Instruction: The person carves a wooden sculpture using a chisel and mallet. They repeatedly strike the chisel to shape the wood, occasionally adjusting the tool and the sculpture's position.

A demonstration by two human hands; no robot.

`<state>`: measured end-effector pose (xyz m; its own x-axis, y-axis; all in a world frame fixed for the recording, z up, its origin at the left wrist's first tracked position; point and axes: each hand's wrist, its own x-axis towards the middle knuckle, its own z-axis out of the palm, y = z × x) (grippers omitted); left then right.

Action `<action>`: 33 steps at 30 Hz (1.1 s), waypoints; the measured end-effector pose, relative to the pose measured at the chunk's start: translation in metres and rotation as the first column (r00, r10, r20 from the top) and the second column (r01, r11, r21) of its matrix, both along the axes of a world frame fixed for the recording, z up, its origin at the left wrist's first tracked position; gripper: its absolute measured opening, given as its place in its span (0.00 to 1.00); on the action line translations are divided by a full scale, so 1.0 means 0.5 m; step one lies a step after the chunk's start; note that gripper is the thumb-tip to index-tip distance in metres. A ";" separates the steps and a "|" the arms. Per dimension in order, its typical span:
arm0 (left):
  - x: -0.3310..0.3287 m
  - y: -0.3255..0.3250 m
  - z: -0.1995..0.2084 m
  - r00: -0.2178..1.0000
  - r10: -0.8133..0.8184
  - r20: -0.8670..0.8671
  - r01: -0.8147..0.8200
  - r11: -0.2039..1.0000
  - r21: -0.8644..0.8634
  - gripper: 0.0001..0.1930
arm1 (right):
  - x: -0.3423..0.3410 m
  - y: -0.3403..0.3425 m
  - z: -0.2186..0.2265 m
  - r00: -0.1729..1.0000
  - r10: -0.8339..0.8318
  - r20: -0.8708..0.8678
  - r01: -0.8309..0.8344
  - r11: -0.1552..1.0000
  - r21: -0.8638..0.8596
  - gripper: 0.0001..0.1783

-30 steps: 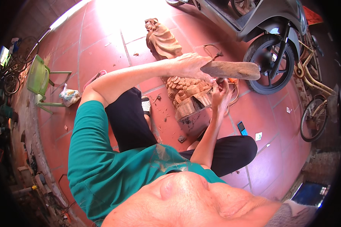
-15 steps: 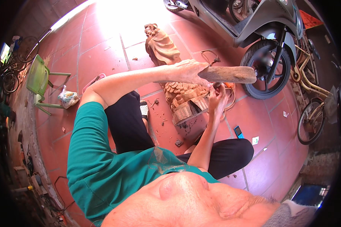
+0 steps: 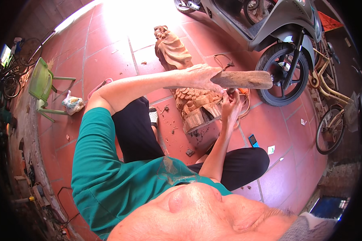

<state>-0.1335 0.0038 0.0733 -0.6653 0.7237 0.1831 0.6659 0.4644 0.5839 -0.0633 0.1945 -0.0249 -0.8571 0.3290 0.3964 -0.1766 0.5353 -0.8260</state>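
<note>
My left hand (image 3: 205, 77) is closed round a long, flat, worn wooden bar (image 3: 245, 79), held crosswise with its broad end pointing right. Just below it, the fingers of my right hand (image 3: 231, 103) pinch together round something small and dark, mostly hidden by the bar and fingers. Under both hands lies a carved wooden statue (image 3: 175, 52), its robed figure stretching away from me. Rounded, scaly carving covers its nearer part, and the base (image 3: 194, 120) faces me. The bar and my left forearm hide its middle.
Wood chips (image 3: 173, 128) litter the red tile floor (image 3: 104, 64). A grey scooter (image 3: 253, 32) stands far right, a bicycle (image 3: 330, 128) below it. At left are a green plastic chair (image 3: 40, 82) and a plastic bag (image 3: 72, 103). A blue phone (image 3: 253, 140) lies beside my right knee.
</note>
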 end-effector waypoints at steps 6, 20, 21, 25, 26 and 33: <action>-0.003 0.001 -0.008 1.000 0.000 -0.024 -0.001 1.000 -0.016 0.38 | -0.004 0.005 -0.010 1.000 -0.004 -0.017 0.004 1.000 0.018 0.12; 0.013 0.000 0.021 0.998 0.015 0.057 -0.013 0.999 -0.045 0.37 | -0.003 0.004 -0.015 0.999 0.010 -0.035 -0.010 1.000 0.004 0.13; 0.014 0.001 0.024 0.997 0.024 0.078 -0.019 0.998 -0.061 0.37 | -0.003 0.004 -0.016 0.999 0.018 -0.034 -0.018 1.000 -0.014 0.13; 0.002 0.001 -0.003 0.999 -0.007 -0.039 0.007 1.000 -0.010 0.37 | -0.001 0.004 -0.014 0.999 0.012 -0.035 -0.012 1.000 0.002 0.13; 0.001 0.001 -0.003 0.999 -0.011 -0.039 0.011 1.000 -0.007 0.37 | -0.001 0.004 -0.013 0.999 0.012 -0.037 -0.012 1.000 0.001 0.13; 0.004 -0.001 0.002 0.999 -0.012 -0.036 0.012 1.000 -0.013 0.37 | 0.001 0.001 -0.009 0.999 0.010 -0.044 -0.009 1.000 0.006 0.12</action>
